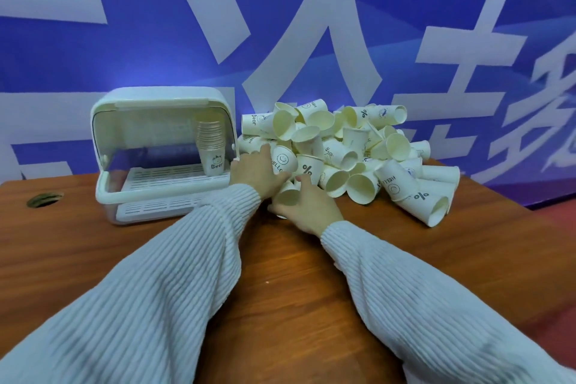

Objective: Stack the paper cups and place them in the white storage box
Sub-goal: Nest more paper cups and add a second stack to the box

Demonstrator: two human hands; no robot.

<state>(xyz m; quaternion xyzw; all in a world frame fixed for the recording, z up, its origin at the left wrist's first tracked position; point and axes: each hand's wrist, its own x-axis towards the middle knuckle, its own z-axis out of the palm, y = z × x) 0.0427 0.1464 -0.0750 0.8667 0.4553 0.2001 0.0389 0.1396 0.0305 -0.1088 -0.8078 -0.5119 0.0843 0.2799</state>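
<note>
A heap of white paper cups (349,146) with black prints lies on the wooden table, right of the white storage box (162,153). Inside the box, at its right side, stands a tall stack of cups (211,142). My left hand (255,173) reaches into the heap's left edge, its fingers round a cup printed "HELLO" (282,160). My right hand (307,207) is just below it, holding a cup lying on its side (288,195), open mouth toward me. Both arms wear white ribbed sleeves.
The box's clear lid is raised and its slatted tray (162,176) shows. The brown table (280,274) has a cable hole (43,199) at far left. A blue banner with large white characters forms the backdrop.
</note>
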